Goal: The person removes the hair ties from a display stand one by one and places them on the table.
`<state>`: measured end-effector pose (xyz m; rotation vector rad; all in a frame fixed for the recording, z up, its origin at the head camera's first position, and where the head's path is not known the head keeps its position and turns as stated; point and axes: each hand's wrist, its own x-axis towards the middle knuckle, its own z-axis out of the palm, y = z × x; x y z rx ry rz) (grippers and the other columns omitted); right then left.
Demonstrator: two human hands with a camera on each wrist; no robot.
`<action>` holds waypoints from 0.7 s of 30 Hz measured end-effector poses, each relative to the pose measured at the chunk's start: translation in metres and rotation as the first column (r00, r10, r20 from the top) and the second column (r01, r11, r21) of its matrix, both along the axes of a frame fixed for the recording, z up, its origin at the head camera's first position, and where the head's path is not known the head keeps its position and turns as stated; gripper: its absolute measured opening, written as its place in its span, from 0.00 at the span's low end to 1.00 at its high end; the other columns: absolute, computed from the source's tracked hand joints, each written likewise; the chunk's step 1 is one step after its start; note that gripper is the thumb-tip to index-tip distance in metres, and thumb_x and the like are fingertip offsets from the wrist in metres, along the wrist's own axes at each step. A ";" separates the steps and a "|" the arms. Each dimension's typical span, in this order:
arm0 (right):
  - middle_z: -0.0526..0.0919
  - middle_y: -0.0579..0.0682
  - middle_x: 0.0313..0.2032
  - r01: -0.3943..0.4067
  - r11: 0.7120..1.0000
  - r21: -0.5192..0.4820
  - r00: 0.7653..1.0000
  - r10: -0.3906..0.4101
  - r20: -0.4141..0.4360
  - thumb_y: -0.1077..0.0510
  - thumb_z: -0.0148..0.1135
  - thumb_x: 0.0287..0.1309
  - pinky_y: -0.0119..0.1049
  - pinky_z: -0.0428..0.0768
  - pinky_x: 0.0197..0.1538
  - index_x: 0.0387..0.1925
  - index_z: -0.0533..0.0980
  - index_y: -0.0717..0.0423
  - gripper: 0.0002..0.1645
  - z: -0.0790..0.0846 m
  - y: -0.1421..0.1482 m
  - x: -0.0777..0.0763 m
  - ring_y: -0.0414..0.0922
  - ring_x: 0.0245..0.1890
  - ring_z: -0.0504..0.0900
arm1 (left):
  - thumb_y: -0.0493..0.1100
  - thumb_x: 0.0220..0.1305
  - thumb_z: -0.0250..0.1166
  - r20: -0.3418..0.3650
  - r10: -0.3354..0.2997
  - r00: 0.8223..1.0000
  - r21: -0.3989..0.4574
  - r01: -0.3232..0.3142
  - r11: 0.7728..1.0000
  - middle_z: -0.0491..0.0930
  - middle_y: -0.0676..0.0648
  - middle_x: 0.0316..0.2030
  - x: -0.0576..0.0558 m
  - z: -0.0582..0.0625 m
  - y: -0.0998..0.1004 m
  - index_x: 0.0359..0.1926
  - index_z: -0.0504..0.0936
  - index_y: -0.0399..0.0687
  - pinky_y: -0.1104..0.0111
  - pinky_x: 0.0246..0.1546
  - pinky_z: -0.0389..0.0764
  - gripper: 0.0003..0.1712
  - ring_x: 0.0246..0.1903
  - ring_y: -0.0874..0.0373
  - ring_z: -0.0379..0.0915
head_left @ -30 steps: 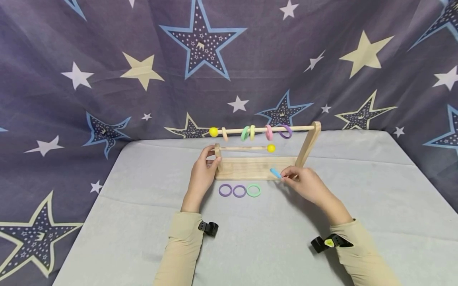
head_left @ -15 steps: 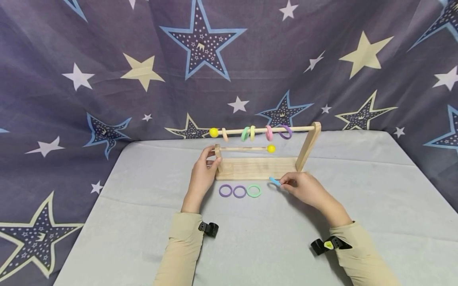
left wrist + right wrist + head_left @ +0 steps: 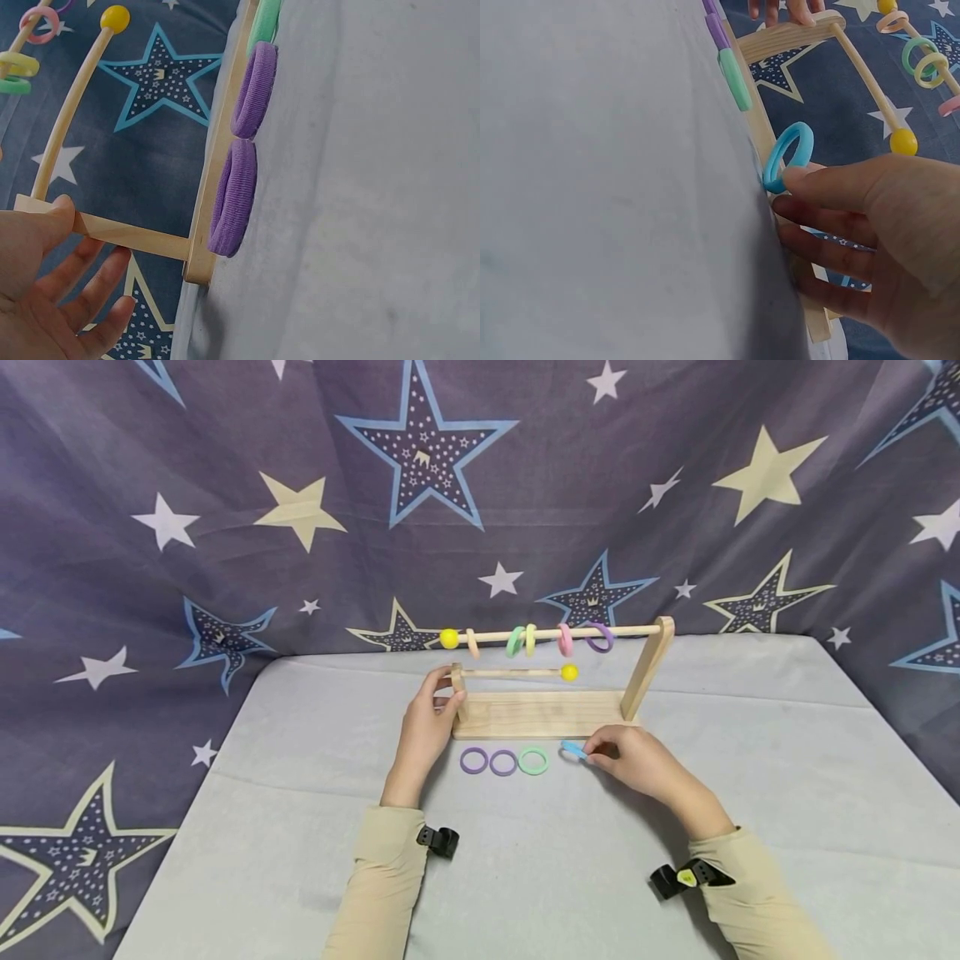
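Observation:
My right hand [image 3: 633, 758] pinches a blue hair tie [image 3: 789, 156] between thumb and fingers, tilted low by the front edge of a wooden rack [image 3: 536, 716]. My left hand [image 3: 426, 727] grips the rack's short left post [image 3: 135, 234], thumb on one side and fingers on the other. In front of the rack lie two purple hair ties [image 3: 474, 761] and a green hair tie [image 3: 533, 762] in a row. Several coloured hair ties, among them a pink one [image 3: 565, 640], hang on the upper rod. On the lower rod [image 3: 513, 673] no tie hangs.
Yellow balls cap the free ends of both rods, the upper ball [image 3: 449, 638] at left and the lower ball [image 3: 569, 672] at right. A tall post [image 3: 648, 668] rises at the rack's right. Behind the grey-covered table [image 3: 555, 877] hangs a star-patterned cloth [image 3: 480, 552].
The right hand has lowered the blue hair tie from over the rack's base toward the table, right of the green one. My left hand keeps its grip on the post.

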<state>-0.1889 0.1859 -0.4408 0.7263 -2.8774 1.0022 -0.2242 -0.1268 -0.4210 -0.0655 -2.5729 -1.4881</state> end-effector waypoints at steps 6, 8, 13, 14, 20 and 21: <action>0.82 0.44 0.33 -0.010 1.000 -0.010 1.000 0.010 -0.002 0.65 0.72 0.54 0.40 0.80 0.39 0.31 0.83 0.52 0.06 -0.003 -0.001 0.000 0.39 0.33 0.79 | 0.44 0.71 0.61 -0.003 -0.003 1.000 -0.003 0.003 1.000 0.77 0.42 0.58 0.000 0.000 0.000 0.68 0.69 0.51 0.57 0.49 0.80 0.27 0.48 0.47 0.79; 0.81 0.43 0.32 -0.012 1.000 -0.013 1.000 0.012 0.005 0.65 0.72 0.54 0.38 0.79 0.38 0.31 0.83 0.52 0.07 -0.004 -0.002 0.000 0.38 0.32 0.78 | 0.44 0.71 0.61 -0.006 -0.004 1.000 -0.003 0.004 1.000 0.77 0.42 0.58 0.000 0.000 0.000 0.68 0.69 0.50 0.57 0.49 0.80 0.27 0.48 0.47 0.79; 0.80 0.42 0.33 -0.016 1.000 -0.002 1.000 0.016 0.026 0.65 0.73 0.54 0.37 0.78 0.37 0.31 0.83 0.50 0.07 -0.005 -0.003 0.001 0.38 0.31 0.76 | 0.44 0.71 0.61 -0.008 -0.005 1.000 -0.003 0.005 1.000 0.77 0.41 0.58 0.000 0.000 0.000 0.68 0.69 0.50 0.57 0.49 0.80 0.26 0.48 0.47 0.79; 0.80 0.42 0.34 -0.016 1.000 0.006 0.999 0.016 0.027 0.64 0.73 0.54 0.38 0.78 0.38 0.31 0.83 0.49 0.08 -0.005 -0.003 0.001 0.38 0.32 0.76 | 0.44 0.71 0.61 -0.008 -0.004 1.000 -0.003 0.004 1.000 0.77 0.41 0.58 0.000 -0.001 0.000 0.68 0.69 0.50 0.57 0.49 0.80 0.26 0.48 0.47 0.80; 0.81 0.42 0.36 -0.036 0.999 0.033 0.999 0.036 0.003 0.63 0.73 0.54 0.43 0.78 0.43 0.31 0.83 0.48 0.07 -0.006 -0.004 0.001 0.41 0.36 0.78 | 0.44 0.71 0.61 -0.009 -0.003 1.000 -0.004 0.003 1.000 0.77 0.41 0.58 0.000 0.000 0.000 0.68 0.69 0.50 0.57 0.49 0.80 0.26 0.48 0.47 0.80; 0.80 0.42 0.36 -0.035 0.999 0.032 0.999 0.035 0.002 0.63 0.73 0.54 0.43 0.78 0.42 0.31 0.83 0.48 0.07 -0.007 -0.004 0.001 0.41 0.36 0.78 | 0.44 0.71 0.61 -0.010 -0.004 1.000 -0.005 0.004 1.000 0.77 0.41 0.58 0.000 0.000 0.000 0.68 0.69 0.50 0.57 0.49 0.80 0.26 0.48 0.47 0.80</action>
